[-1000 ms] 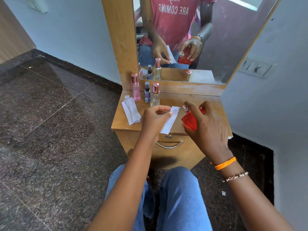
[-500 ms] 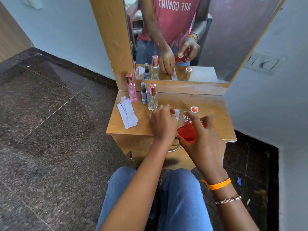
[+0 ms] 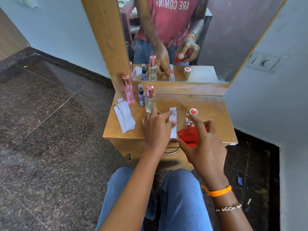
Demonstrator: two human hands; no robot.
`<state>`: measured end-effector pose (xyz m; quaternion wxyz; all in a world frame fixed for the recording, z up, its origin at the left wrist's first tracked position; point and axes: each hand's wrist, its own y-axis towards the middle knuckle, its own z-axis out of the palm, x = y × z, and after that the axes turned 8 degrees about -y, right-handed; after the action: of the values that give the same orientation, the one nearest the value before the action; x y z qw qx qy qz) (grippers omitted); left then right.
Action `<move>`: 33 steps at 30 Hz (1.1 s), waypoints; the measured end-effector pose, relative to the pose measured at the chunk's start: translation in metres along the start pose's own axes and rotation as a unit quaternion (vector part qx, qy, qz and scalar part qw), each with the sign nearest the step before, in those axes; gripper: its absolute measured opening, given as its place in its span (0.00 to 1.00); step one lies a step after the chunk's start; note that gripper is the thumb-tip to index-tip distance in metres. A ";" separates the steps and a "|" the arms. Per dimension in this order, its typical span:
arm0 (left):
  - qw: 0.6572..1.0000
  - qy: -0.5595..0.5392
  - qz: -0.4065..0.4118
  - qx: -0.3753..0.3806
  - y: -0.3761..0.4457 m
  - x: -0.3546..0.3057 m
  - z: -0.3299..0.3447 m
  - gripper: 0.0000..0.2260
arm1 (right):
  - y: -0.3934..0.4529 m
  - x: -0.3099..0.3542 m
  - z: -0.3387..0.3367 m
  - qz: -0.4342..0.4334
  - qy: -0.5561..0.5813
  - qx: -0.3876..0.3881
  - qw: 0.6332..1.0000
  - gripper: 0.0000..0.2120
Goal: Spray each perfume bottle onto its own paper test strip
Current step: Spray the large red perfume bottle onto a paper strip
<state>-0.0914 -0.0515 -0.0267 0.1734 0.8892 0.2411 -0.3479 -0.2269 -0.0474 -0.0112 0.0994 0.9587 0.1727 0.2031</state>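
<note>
The test strip (image 3: pixel 173 120), held up in the air a second ago, now lies flat on the dresser top (image 3: pixel 213 105), just left of the red bottle (image 3: pixel 190 135). The left hand (image 3: pixel 156 125) presses it with straight fingers. The right hand (image 3: pixel 202 142) grips the bottle, forefinger on the nozzle. This strip looks finished; three capped bottles remain.

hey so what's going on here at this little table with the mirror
A person sits at a small wooden dressing table, testing perfumes on paper. The right hand grips an uncapped red perfume bottle, a finger on its sprayer. The left hand presses one paper strip flat on the tabletop. The red cap stands nearby. Three capped bottles and a stack of spare strips wait at the left.
</note>
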 end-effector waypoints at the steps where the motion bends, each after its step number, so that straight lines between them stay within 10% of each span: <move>1: 1.000 0.004 0.004 -0.005 0.001 -0.001 0.002 0.18 | 0.000 0.000 0.000 0.000 0.001 -0.003 1.000 0.34; 11: 0.988 -0.149 0.049 -0.011 -0.013 -0.005 -0.011 0.13 | 0.000 -0.005 0.008 -0.005 0.129 -0.017 0.992 0.37; 16: 0.894 -0.401 -0.025 0.199 -0.032 -0.003 -0.023 0.15 | 0.002 -0.003 0.007 0.002 0.406 0.022 0.914 0.30; 23: 0.857 -0.492 -0.051 0.144 -0.023 0.001 -0.031 0.16 | 0.011 0.000 -0.005 -0.041 0.543 0.103 0.832 0.13; 33: 0.865 -0.488 -0.061 0.102 -0.023 0.007 -0.039 0.10 | 0.057 -0.015 0.018 -0.085 0.185 0.068 0.977 0.18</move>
<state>-0.0789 -0.0116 -0.0070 0.1556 0.6025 0.1426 -0.7697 -0.2154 -0.1071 -0.0179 0.0170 0.8910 0.2824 0.3551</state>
